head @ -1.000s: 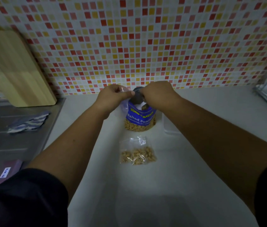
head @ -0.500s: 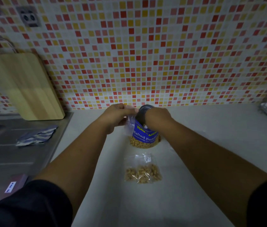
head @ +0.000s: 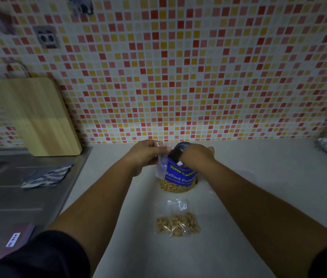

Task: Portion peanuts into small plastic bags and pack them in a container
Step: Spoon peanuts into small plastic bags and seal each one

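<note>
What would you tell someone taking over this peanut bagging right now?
Left hand pinches an empty bag beside the open peanut pouch.
Right hand is at the pouch's mouth; its grip is hidden.
Done: one filled bag lies on the counter in front of the pouch.
Left: fill the held bag, seal it, then pack the bags.

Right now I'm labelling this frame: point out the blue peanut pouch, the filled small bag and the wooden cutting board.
blue peanut pouch [head: 179, 176], head view, on its printed label.
filled small bag [head: 177, 224], head view, on the peanuts inside.
wooden cutting board [head: 38, 117], head view, middle of its face.
</note>
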